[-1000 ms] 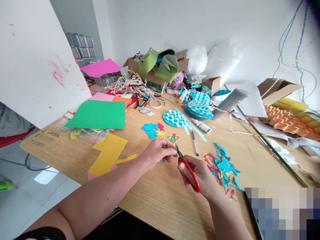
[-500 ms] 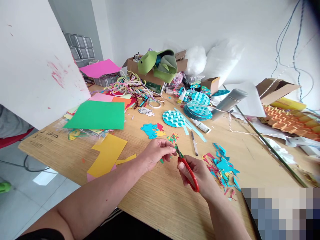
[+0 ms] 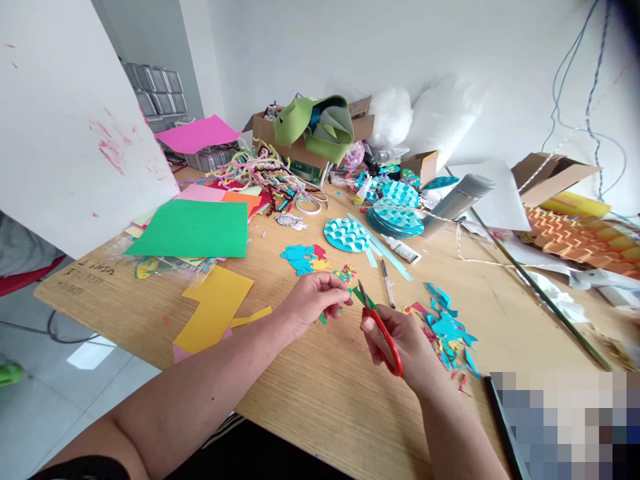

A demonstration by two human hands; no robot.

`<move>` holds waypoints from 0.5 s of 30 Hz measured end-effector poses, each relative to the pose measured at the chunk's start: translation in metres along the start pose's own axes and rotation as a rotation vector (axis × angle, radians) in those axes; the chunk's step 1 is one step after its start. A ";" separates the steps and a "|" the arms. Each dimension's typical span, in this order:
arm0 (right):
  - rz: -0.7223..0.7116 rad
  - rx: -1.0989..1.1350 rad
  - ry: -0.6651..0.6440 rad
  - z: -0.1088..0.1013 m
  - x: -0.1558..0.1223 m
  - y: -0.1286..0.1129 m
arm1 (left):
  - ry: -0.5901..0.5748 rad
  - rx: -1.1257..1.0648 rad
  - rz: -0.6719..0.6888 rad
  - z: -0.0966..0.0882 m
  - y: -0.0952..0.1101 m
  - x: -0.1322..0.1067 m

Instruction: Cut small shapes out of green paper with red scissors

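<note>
From my end, the right hand (image 3: 400, 337), right of the frame's centre, is curled round red-handled scissors (image 3: 373, 316), their blades pointing up and left. Green paper (image 3: 357, 293) shows beside the blades. Just left of it, the left hand (image 3: 315, 303) has thumb and forefinger brought together; I can't tell whether they grip anything. Small paper bits (image 3: 346, 272) lie just above; paper scraps (image 3: 450, 327) are strewn at lower right.

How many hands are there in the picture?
2. The left hand is beside the colourful paper bits, and the right hand holds the red-handled scissors. The blurry squares at bottom right could hide more.
</note>
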State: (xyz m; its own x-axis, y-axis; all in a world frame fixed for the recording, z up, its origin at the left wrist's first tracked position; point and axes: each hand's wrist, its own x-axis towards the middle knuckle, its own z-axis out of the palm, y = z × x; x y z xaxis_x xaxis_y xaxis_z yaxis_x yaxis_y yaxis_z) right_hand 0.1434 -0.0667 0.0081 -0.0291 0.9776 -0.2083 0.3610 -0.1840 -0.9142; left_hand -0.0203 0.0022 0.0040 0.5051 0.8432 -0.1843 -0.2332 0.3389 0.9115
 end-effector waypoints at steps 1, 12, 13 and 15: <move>0.014 -0.012 0.008 -0.003 0.000 -0.001 | 0.002 0.017 0.007 0.000 0.000 0.000; 0.120 -0.108 -0.189 -0.019 -0.009 -0.013 | -0.008 0.177 -0.001 0.001 0.000 -0.001; 0.074 -0.105 -0.166 -0.020 -0.010 -0.015 | -0.004 0.202 -0.010 0.002 0.000 -0.002; -0.059 -0.100 -0.061 -0.019 -0.010 -0.017 | -0.008 0.256 -0.025 0.004 0.000 -0.003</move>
State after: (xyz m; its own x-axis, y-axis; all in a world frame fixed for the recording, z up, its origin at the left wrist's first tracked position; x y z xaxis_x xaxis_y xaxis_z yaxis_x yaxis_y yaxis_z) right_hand 0.1557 -0.0709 0.0324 -0.1086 0.9778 -0.1791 0.4477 -0.1128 -0.8870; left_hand -0.0187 -0.0016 0.0058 0.5145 0.8323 -0.2062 -0.0033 0.2424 0.9702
